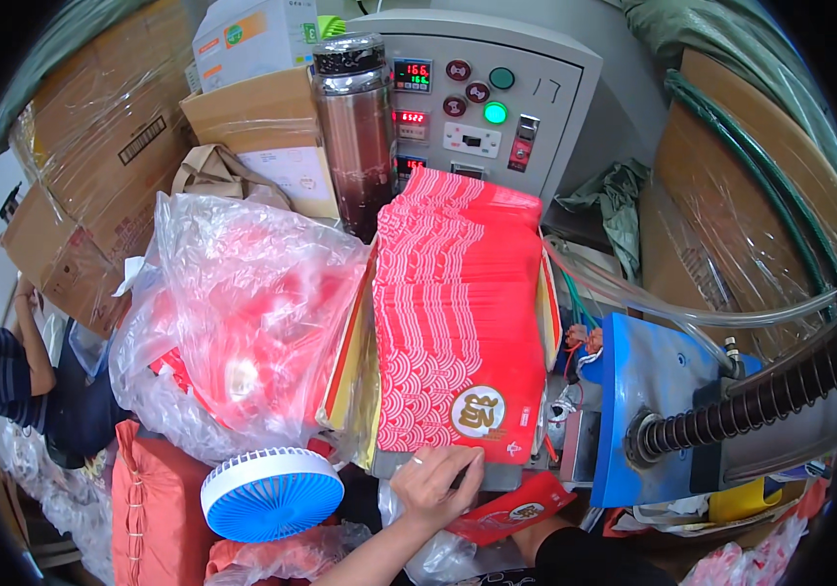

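A long overlapping stack of red paper envelopes (458,332) with white wave patterns and a round gold-and-white emblem leans on a holder in front of me. My left hand (438,485), wearing a ring, is at the stack's lower edge with its fingers curled together; what they grip is hidden. Just below lies a single red envelope (511,510), tilted, over my right hand (539,534). That hand's fingers are mostly covered by the envelope, which it appears to hold from underneath. A grey metal ledge (504,477) shows under the stack.
Left stand a clear plastic bag of red items (243,322), a blue-and-white fan (272,495) and a brown flask (355,137). A control box (560,107) is behind. Right is a blue machine part (653,391) with a spring-wrapped hose (751,405). Another person (8,371) sits far left.
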A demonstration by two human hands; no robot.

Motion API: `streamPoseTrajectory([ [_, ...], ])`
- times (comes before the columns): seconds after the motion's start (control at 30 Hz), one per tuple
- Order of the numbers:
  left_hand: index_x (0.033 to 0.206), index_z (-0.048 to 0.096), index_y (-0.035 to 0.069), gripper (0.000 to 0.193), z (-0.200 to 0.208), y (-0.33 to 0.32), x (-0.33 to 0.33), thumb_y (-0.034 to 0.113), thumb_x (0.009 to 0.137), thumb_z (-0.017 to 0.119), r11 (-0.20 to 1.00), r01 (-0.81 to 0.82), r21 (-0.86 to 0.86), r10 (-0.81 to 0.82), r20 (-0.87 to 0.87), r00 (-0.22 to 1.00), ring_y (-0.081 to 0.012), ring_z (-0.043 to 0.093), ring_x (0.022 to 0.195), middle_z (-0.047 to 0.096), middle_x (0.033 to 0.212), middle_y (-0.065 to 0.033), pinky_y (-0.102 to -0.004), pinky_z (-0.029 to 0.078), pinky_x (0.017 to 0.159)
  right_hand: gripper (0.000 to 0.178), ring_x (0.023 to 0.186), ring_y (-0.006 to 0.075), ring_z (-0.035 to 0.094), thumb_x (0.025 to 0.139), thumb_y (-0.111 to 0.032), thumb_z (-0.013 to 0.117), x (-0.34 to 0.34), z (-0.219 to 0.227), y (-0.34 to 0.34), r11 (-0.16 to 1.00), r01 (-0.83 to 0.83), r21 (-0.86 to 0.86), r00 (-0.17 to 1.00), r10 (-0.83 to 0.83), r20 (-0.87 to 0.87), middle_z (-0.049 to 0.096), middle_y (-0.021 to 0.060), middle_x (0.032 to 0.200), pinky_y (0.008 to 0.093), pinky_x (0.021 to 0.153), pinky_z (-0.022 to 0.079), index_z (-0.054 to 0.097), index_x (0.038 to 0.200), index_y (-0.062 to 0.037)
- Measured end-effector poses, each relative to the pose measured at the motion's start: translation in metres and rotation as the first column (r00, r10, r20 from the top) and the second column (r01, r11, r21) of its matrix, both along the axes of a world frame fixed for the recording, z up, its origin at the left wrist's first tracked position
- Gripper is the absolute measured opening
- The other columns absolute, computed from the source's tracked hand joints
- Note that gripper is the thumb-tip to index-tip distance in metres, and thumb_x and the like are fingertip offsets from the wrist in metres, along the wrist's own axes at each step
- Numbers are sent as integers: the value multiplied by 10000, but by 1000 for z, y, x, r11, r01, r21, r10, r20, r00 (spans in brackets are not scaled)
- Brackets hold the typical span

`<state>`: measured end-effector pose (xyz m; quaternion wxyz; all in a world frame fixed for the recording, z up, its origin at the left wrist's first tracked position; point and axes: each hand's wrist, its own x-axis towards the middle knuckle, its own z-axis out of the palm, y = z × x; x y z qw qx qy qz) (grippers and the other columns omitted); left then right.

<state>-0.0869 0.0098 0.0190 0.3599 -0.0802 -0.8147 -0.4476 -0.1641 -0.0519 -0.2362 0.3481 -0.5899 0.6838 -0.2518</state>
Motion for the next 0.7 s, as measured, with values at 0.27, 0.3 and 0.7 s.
streamPoseTrajectory([
  [0.27,778,658,44,59,-10,11,-4,3,760,696,999,29,-30,-28,35,999,-207,597,604,639,717,-95,-309,460,561,375,1082,342,632,814,-217,686,36,9,103,910,337,242,941,-318,-115,646,206,1169,438,903,517,655,1170,-103],
  [0.3,784,647,27,36,-14,7,-3,1,803,662,997,25,-77,-20,56,998,-204,583,624,619,716,-102,-301,451,585,375,1083,342,632,815,-218,686,47,11,129,860,426,280,905,-406,-130,645,207,1169,439,903,517,655,1171,-104],
  [0.7,1437,425,17,535,9,11,7,120,945,608,963,175,-203,-174,22,984,-278,470,1297,463,1442,-179,-379,368,1061,302,978,355,664,774,-146,680,207,109,313,468,830,303,551,-770,-323,690,184,981,447,839,526,667,1063,-61],
])
